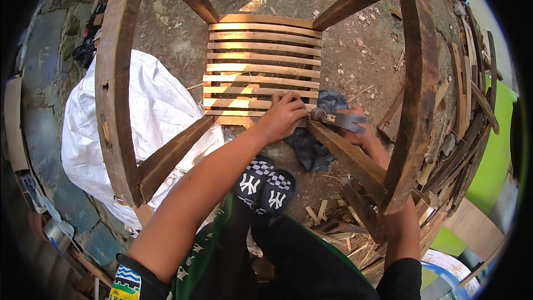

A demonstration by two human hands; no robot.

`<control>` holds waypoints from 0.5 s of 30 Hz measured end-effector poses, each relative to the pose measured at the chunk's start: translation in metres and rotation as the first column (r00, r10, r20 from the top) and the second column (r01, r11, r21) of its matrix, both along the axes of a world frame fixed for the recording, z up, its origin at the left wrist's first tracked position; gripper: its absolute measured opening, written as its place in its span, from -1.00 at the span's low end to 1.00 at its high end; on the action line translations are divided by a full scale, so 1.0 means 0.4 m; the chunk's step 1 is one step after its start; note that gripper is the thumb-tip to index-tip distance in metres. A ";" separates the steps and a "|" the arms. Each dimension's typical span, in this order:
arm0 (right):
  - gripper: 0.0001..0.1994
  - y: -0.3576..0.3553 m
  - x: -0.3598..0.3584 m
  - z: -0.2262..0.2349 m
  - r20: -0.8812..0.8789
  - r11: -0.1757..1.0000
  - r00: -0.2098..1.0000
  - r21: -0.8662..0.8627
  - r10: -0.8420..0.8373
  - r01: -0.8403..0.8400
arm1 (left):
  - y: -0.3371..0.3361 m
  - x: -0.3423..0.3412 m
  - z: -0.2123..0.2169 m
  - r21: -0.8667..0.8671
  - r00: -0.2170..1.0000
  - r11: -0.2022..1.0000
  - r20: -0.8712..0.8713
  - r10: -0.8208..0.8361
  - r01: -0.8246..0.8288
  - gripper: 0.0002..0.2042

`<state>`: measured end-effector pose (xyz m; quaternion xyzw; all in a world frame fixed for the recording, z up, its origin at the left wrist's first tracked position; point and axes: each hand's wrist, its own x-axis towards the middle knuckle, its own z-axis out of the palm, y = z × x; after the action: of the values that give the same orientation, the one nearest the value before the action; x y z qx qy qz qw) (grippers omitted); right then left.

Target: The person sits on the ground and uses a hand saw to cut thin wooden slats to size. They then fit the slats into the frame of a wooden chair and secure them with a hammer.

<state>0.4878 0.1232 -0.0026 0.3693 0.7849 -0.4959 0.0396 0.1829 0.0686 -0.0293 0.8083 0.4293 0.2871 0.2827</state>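
A large white woven sack (pixel 144 111) lies crumpled on the dirt ground (pixel 355 50) at the left, a dark plastic bag (pixel 313 153) sits bunched under the frame's near corner, and a round blue-rimmed printed piece (pixel 449 269) shows at the lower right. Between them stands a rough wooden frame (pixel 413 78) of weathered brown beams carrying a slatted panel (pixel 261 69) — pale, narrow strips laid side by side with gaps. The left hand (pixel 284 116) presses down on the nearest slats, fingers curled over the panel's edge, while the right hand (pixel 361 133) is closed around a hammer (pixel 336 118) — its grey metal head just beside the left hand. Offcuts (pixel 461 128) are piled at the right.
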 end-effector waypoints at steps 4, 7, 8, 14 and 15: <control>-0.92 -0.007 0.006 -0.013 0.015 0.963 1.000 0.269 -0.019 0.014 | 0.001 -0.001 -0.003 -0.006 0.999 1.000 0.052 -0.002 0.003 -0.84; -0.91 -0.026 0.012 -0.018 0.033 0.949 0.997 0.312 -0.065 0.051 | 0.000 0.000 -0.001 0.003 1.000 1.000 0.023 -0.006 0.006 -0.80; -0.91 -0.029 0.015 -0.018 0.039 0.952 0.996 0.299 -0.074 0.059 | 0.000 0.001 -0.001 0.000 1.000 1.000 0.029 0.009 -0.010 -0.78; -0.89 -0.048 0.027 -0.048 0.064 0.957 0.992 0.278 -0.108 0.086 | -0.001 -0.001 0.003 -0.018 0.998 0.999 0.053 0.028 -0.027 -0.72; -0.89 -0.054 0.032 -0.054 0.070 0.953 0.989 0.285 -0.127 0.102 | 0.002 0.004 0.006 -0.019 0.997 1.000 0.066 0.025 -0.024 -0.73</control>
<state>0.5004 0.1016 -0.0243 0.4375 0.8219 -0.3646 -0.0078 0.1845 0.0695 -0.0270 0.7904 0.4321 0.3134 0.3007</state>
